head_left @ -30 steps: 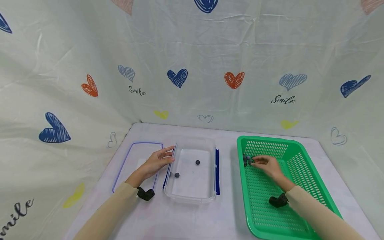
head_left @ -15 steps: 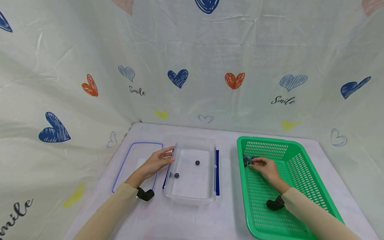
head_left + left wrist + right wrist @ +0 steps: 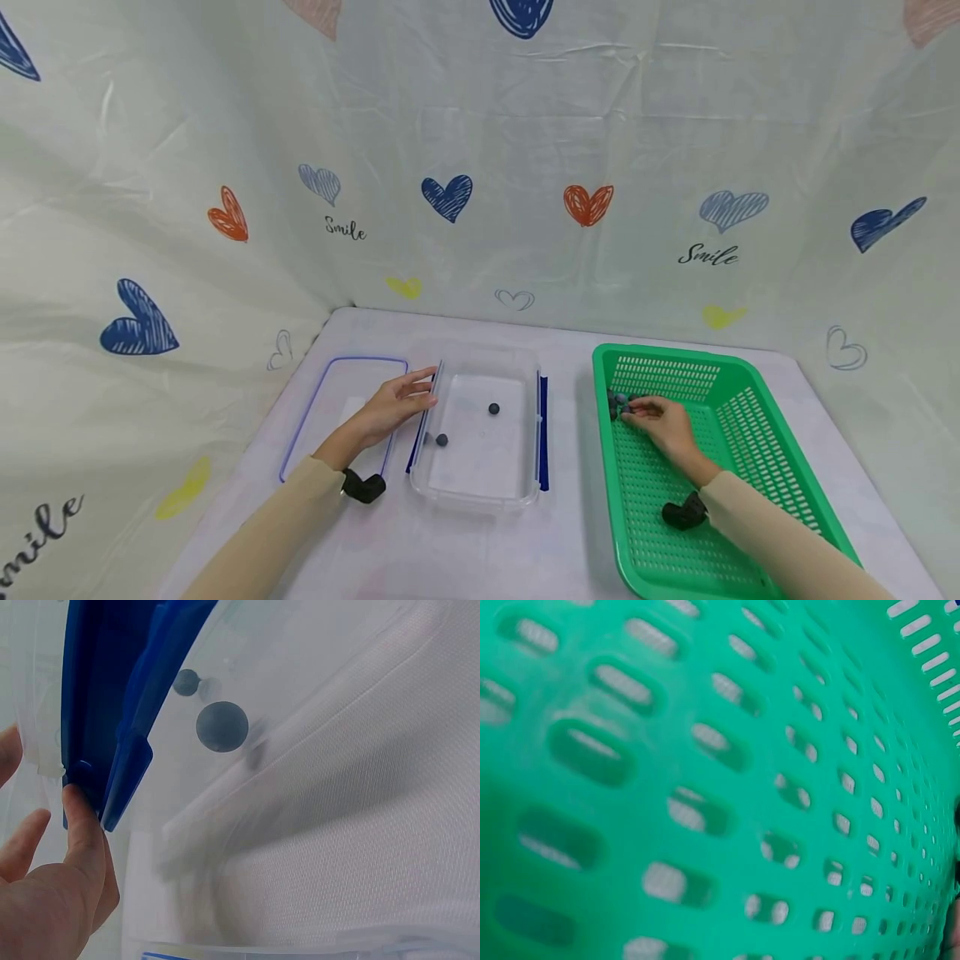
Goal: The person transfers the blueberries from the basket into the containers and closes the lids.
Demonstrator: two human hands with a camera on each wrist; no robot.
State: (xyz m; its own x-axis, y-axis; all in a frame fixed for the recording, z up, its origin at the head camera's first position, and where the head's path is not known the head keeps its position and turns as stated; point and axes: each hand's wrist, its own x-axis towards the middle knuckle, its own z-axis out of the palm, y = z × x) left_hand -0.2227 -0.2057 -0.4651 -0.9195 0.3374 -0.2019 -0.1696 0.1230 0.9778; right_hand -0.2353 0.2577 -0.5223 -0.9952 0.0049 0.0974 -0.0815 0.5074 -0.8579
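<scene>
My left hand (image 3: 393,408) touches the left side of a clear plastic container (image 3: 474,502). In the left wrist view, one fingertip presses the container's blue side latch (image 3: 97,712), with the other fingers apart. Inside are two small dark blue-grey balls, a farther ball (image 3: 493,409) and a nearer ball (image 3: 442,440). My right hand (image 3: 666,427) reaches into the green basket (image 3: 617,500), its fingertips at a cluster of similar small balls (image 3: 613,402) by the left wall. Whether it pinches one cannot be made out. The right wrist view shows mostly the basket's slotted wall.
A clear lid with a blue rim (image 3: 306,419) lies left of the container, partly under my left forearm. Another blue latch (image 3: 543,433) hangs folded out on the container's right side. The white-covered table (image 3: 570,533) ends at a curtain (image 3: 517,250) printed with hearts.
My right hand has shifted slightly left and nearer to me, its fingertips staying at the balls. My left hand holds its place against the container.
</scene>
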